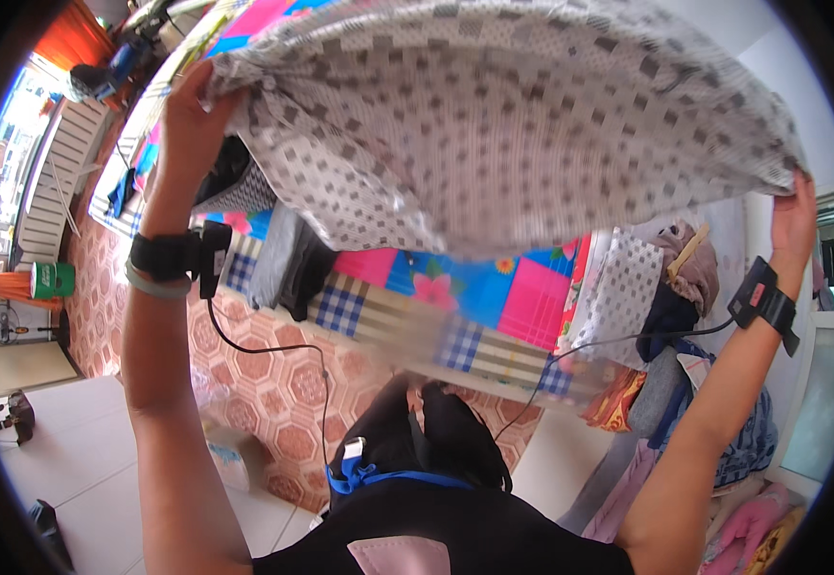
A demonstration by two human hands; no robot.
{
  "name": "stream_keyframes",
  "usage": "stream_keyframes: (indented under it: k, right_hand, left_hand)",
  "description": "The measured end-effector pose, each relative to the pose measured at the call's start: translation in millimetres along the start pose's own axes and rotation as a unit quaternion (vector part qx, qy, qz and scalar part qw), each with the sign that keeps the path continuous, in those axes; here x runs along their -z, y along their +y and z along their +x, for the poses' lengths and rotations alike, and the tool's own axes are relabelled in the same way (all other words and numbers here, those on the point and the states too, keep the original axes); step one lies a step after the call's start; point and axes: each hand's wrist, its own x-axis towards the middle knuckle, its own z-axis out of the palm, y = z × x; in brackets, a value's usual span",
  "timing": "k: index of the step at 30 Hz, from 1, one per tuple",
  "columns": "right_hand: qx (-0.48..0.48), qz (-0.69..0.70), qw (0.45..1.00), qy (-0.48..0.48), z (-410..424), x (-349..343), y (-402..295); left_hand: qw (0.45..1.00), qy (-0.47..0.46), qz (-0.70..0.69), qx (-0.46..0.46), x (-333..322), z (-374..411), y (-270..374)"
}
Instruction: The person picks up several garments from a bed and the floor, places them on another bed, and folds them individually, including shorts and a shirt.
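Observation:
A large light grey patterned cloth (503,144) with dark squares is spread wide in the air between my two hands. My left hand (198,118) grips its bunched edge at the upper left. At the far right my right hand (794,208) pinches the opposite edge. Beneath the cloth lies a bed with a pink and blue flowered cover (442,284) and a checked edge (395,320). The raised cloth hides much of the bed. Both wrists wear black straps with cabled devices.
Folded grey and black clothes (284,262) lie at the bed's near left. At the right is a folded patterned cloth (622,287) beside piled clothes (690,266). More clothes (733,431) are heaped lower right. A green bucket (52,279) and a radiator (65,169) stand left.

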Motion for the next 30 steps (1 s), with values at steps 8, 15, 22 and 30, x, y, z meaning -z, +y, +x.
stream_keyframes:
  k: [8, 15, 22, 30]
  right_hand:
    - [0.111, -0.003, 0.994, 0.007, -55, 35, -56]
    - [-0.17, -0.231, 0.952, -0.108, -176, 81, 109]
    - [-0.151, -0.424, 0.853, -0.262, -266, 56, 232]
    - [-0.414, -0.424, 0.718, -0.366, -307, 84, 180]
  left_hand:
    - [0.956, 0.053, -0.226, 0.179, 26, 13, 26]
    - [0.966, -0.228, 0.001, 0.125, -46, -153, 19]
    - [0.903, -0.317, 0.01, 0.289, -85, -286, -5]
    - [0.773, -0.445, 0.049, 0.449, 6, -325, 24]
